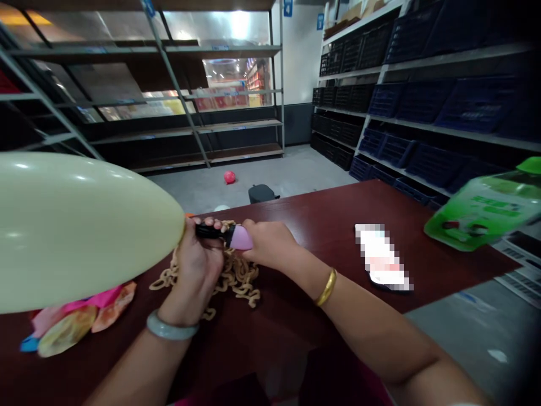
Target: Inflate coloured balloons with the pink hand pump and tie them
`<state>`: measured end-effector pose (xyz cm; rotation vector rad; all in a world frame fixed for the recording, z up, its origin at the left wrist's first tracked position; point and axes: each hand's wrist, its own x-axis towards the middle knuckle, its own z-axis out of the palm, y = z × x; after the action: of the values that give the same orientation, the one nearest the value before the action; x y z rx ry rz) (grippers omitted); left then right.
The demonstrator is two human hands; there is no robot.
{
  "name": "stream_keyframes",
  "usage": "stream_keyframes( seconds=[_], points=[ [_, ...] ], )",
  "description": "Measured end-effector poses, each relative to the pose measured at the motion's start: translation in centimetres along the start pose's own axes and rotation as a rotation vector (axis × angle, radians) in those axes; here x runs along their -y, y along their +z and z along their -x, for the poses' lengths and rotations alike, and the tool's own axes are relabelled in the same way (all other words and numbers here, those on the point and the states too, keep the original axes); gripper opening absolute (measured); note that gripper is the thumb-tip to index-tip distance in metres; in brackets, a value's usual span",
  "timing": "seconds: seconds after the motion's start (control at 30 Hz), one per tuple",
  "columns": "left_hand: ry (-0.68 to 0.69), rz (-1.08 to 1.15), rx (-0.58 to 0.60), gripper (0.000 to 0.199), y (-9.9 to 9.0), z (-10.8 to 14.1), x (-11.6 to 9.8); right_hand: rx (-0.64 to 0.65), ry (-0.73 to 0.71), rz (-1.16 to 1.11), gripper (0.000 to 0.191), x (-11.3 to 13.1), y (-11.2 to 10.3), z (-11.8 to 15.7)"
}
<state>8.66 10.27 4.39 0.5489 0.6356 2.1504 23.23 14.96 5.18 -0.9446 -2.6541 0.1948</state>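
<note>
Over the dark red worktop (321, 211): pump (209, 232) held in both hands

Black section of pump clasped in the fingers of the left hand (196, 256); pink end gripped by the fingers of the right hand (270, 239). Pale inflated balloon (84, 234) held out at left, its narrow end against the left hand; fit onto the pump cannot be told. Limp coloured balloons (80, 318) laid beneath it, tan curled strands (245, 276) heaped below the hands. Phone (382, 256) placed at right, green-capped pouch (477, 214) past it. Farther off, pink ball (229, 177) seen on the floor (296, 163), then crates (393, 148) ranged on shelving (452, 61).
</note>
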Motion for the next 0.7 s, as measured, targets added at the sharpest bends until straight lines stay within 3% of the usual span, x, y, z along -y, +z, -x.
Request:
stream_keyframes(
  seconds=[0.13,0.5,0.6,0.7],
  points=[
    [0.005,0.017,-0.026,0.02,-0.7,-0.4,-0.1,-0.036,-0.062,0.015,0.069,0.2,0.0,0.1],
    [0.027,-0.019,-0.177,0.015,-0.9,-0.9,-0.5,0.001,-0.13,0.042,0.061,0.8,-0.2,0.2],
    [0.011,0.0,-0.181,0.014,-1.3,-1.5,-1.5,0.016,-0.143,0.046,0.062,0.4,-0.5,0.1],
    [0.051,0.015,-0.284,0.017,-2.1,-2.5,-3.3,0.006,-0.137,0.025,0.059,-0.6,-0.6,-0.2]
  ],
)
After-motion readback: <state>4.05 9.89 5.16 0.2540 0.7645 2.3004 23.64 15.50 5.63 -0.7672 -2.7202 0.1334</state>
